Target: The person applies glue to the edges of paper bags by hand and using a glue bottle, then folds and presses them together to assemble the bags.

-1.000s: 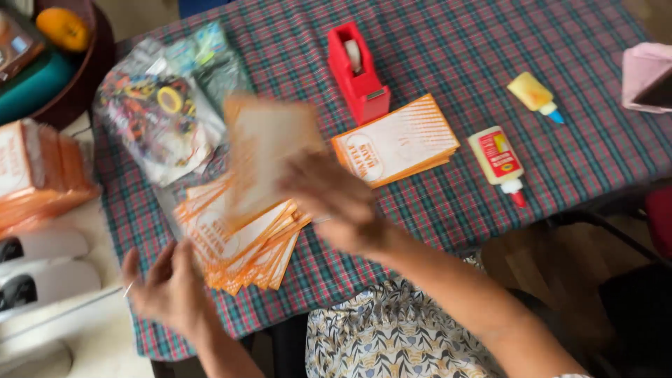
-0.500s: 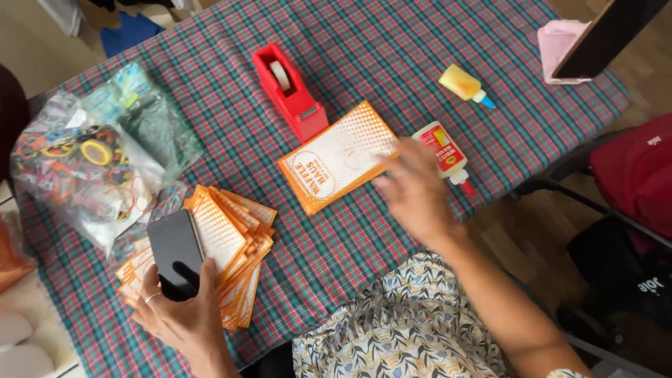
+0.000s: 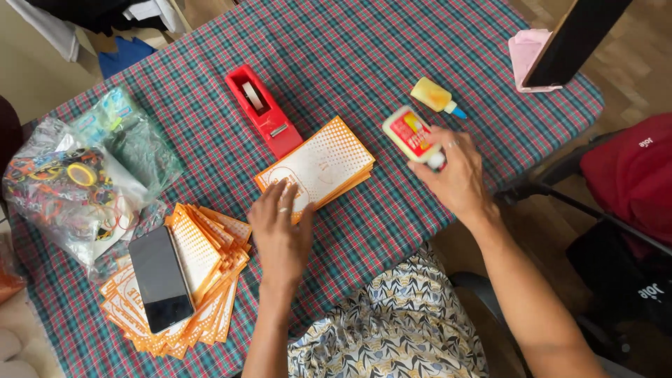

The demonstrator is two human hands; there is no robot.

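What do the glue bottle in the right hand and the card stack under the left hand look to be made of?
Glue bottle: likely smooth white plastic with a glossy red label. Card stack: apparently matte paper or thin card, its layered orange-printed edges showing.

Both arms are bare from the wrist up past the elbow; no sleeve shows on either one. The left hand (image 3: 281,234) wears a thin, pale ring on one of its fingers (image 3: 281,208). The right hand (image 3: 456,175) also carries a slim ring, light in tone, on one of its fingers (image 3: 451,145). No watch, bracelet or band sits on either wrist. Below the arms, at the near edge of the surface, lies the person's garment (image 3: 392,336): a soft fabric with a pale ground, printed all over in a dense leaf-like pattern of navy, mustard yellow and white.
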